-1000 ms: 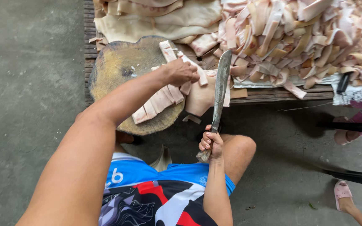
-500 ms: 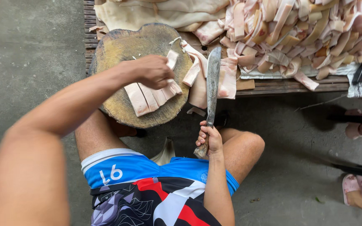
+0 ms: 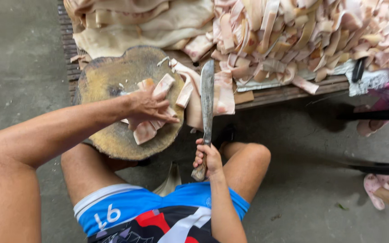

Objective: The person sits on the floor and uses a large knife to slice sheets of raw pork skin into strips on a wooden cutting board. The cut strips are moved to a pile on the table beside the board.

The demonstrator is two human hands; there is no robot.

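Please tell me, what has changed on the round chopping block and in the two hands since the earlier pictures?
The left hand drew the cut strips together toward the near side of the chopping block and now presses on them. The right hand keeps holding the long knife, blade pointing away, beside the block. The heap of strips behind is unchanged.

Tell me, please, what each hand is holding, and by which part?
The right hand grips a long knife by its wooden handle. The left hand presses down on cut strips lying on the round block.
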